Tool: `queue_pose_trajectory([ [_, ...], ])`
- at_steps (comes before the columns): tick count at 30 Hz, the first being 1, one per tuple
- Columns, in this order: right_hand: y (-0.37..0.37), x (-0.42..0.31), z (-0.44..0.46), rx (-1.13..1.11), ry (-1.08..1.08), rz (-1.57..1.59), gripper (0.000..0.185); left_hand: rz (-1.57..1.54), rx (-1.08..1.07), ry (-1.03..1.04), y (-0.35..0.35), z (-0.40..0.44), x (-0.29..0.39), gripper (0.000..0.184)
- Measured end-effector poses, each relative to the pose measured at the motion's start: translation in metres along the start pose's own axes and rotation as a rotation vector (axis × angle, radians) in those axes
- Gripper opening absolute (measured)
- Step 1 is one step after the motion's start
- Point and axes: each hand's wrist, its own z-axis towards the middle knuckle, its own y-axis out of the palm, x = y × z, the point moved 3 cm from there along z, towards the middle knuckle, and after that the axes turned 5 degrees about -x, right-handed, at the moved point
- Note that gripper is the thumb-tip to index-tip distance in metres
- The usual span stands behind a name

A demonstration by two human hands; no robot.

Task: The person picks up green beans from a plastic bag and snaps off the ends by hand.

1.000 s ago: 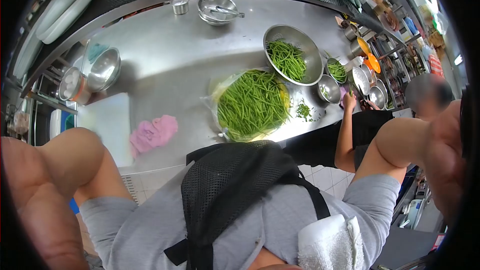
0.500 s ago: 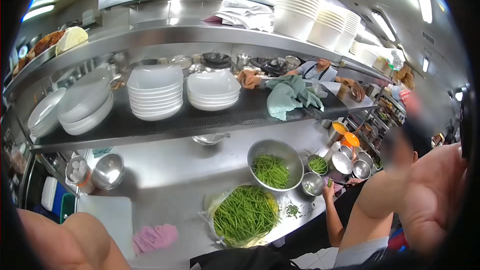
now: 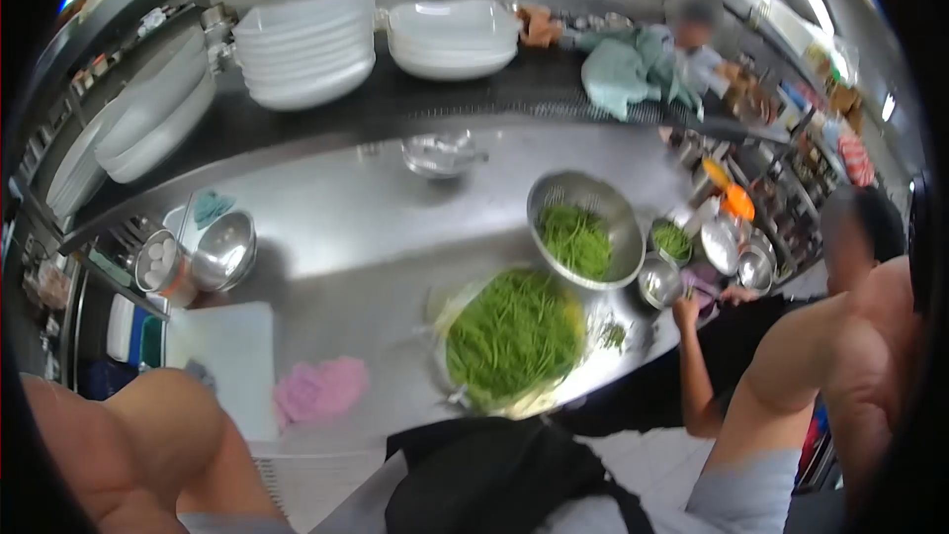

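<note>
The left hand (image 3: 84,450) and right hand (image 3: 878,336) were at opposite edges of view, fingers unclear; whether either grip was open or held anything, I couldn't tell. Bagged beans (image 3: 514,336) lay on the table (image 3: 361,282), beside a colander (image 3: 618,227).

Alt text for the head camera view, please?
The wearer's bare left hand and right hand frame a shiny steel worktable with long green beans heaped in a translucent plastic bag beside a round steel bowl holding more.
</note>
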Motion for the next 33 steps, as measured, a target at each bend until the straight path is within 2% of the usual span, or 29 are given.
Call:
queue_pose_trajectory([
  [6,0.021,0.006,-0.014,0.052,0.079,-0.004,0.048,0.1,0.072,-0.038,0.004,-0.015,-0.018,0.057],
  [8,0.04,0.014,-0.027,0.146,0.133,-0.041,0.048,0.424,0.162,-0.099,0.023,-0.037,-0.031,0.058],
  [9,0.062,0.026,-0.038,0.182,0.203,-0.045,0.035,0.495,0.386,-0.425,0.052,-0.077,-0.014,0.032],
  [10,0.101,0.04,-0.061,0.22,0.283,-0.044,0.034,0.251,0.456,-0.412,0.076,-0.101,-0.022,0.021],
  [11,0.132,0.052,-0.093,0.222,0.569,0.034,0.027,0.063,0.748,-0.584,0.121,-0.108,-0.028,0.025],
  [12,0.172,0.061,-0.118,0.211,0.902,0.12,0.024,-0.037,0.719,-0.869,0.158,-0.129,-0.031,0.018],
  [13,0.221,0.076,-0.162,0.174,1.192,0.364,0.026,-0.192,0.582,-1.026,0.189,-0.13,-0.035,0.01],
  [14,0.267,0.085,-0.207,0.034,1.318,0.416,0.027,-0.367,0.565,-1.114,0.248,-0.161,-0.039,0.007],
  [16,0.337,0.085,-0.263,-0.171,1.317,0.439,0.028,-0.678,0.43,-1.349,0.356,-0.203,-0.031,0.016],
  [17,0.359,0.081,-0.273,-0.281,1.325,0.453,0.029,-0.437,0.317,-1.333,0.397,-0.223,-0.023,0.018],
  [18,0.383,0.08,-0.285,-0.299,1.322,0.433,0.028,-0.199,0.202,-1.301,0.427,-0.24,-0.014,0.02],
  [20,0.416,0.082,-0.294,-0.358,1.222,0.161,0.032,-0.194,0.202,-1.392,0.462,-0.275,0.004,0.021],
  [21,0.421,0.084,-0.282,-0.362,1.221,0.16,0.032,-0.193,0.201,-1.478,0.475,-0.289,0.006,0.022],
  [23,0.422,0.085,-0.256,-0.558,1.273,-0.026,0.041,-0.276,0.189,-1.553,0.492,-0.312,0.007,0.019],
  [25,0.442,0.088,-0.263,-0.594,1.257,-0.077,0.044,-0.356,0.164,-1.641,0.502,-0.332,0.015,0.018],
  [27,0.454,0.092,-0.268,-0.629,1.249,-0.124,0.051,-0.384,0.339,-1.698,0.501,-0.347,0.013,0.018],
  [28,0.456,0.093,-0.268,-0.632,1.248,-0.123,0.051,-0.384,0.341,-1.701,0.498,-0.351,0.013,0.018],
  [30,0.458,0.093,-0.274,-0.734,1.39,-0.061,0.046,-0.327,0.376,-1.73,0.487,-0.358,0.017,0.017],
  [33,0.453,0.09,-0.281,-0.706,1.454,-0.034,0.041,-0.424,0.329,-1.837,0.487,-0.359,0.024,0.016],
])
